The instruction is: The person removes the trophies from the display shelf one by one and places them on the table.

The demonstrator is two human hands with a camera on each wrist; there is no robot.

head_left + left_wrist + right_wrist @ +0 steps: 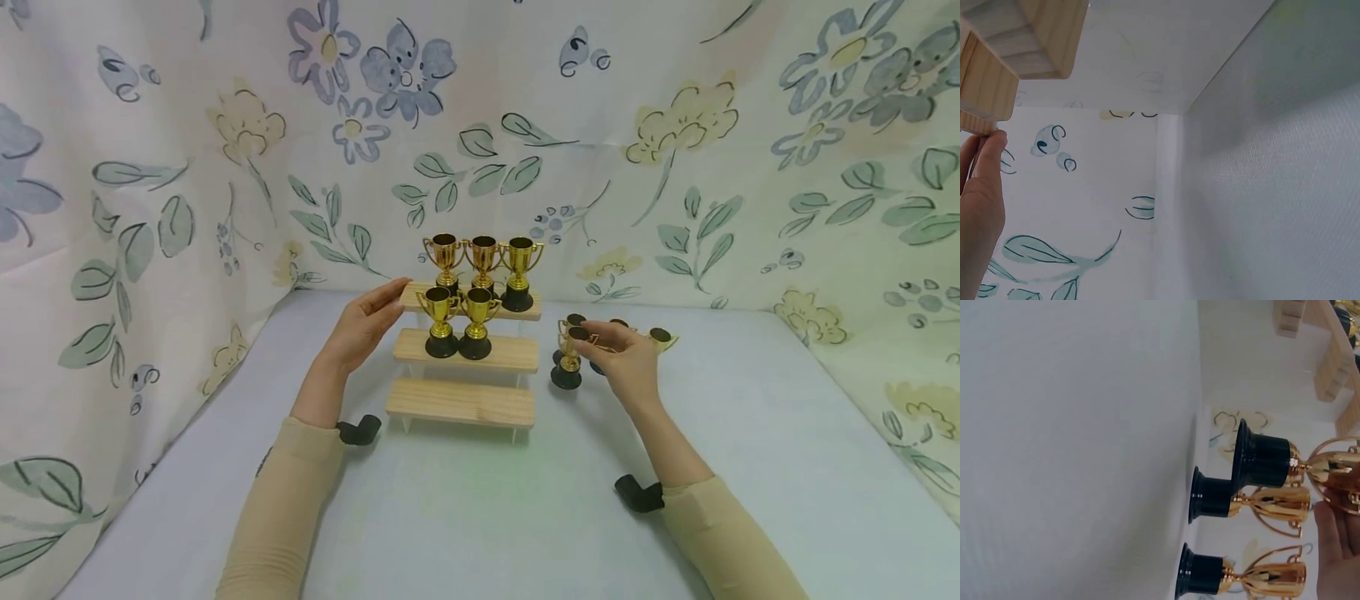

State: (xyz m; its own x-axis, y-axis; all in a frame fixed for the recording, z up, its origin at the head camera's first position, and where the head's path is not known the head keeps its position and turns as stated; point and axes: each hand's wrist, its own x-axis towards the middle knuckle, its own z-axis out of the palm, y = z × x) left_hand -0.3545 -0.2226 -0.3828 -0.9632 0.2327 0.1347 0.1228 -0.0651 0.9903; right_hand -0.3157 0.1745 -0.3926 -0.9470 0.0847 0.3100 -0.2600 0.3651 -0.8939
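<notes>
A three-step display stand with wooden shelves [461,400] stands on the white table. My left hand [363,329] holds the left end of its top shelf [979,124], fingers at the plank's edge. On the top shelf stand three gold trophy cups [483,254] with black bases; two more trophy cups [477,312] stand on the middle shelf. Right of the stand, my right hand [626,358] pinches a trophy cup [1335,470] by its upper part. That cup is upright, its base raised off the table in the right wrist view. The right fingertips are partly hidden behind it.
Several trophy cups [660,336] stand on the table behind and beside my right hand, partly covered by it; two trophy cups [1275,580] show below the held one in the right wrist view. A floral curtain [480,125] hangs behind and along both sides.
</notes>
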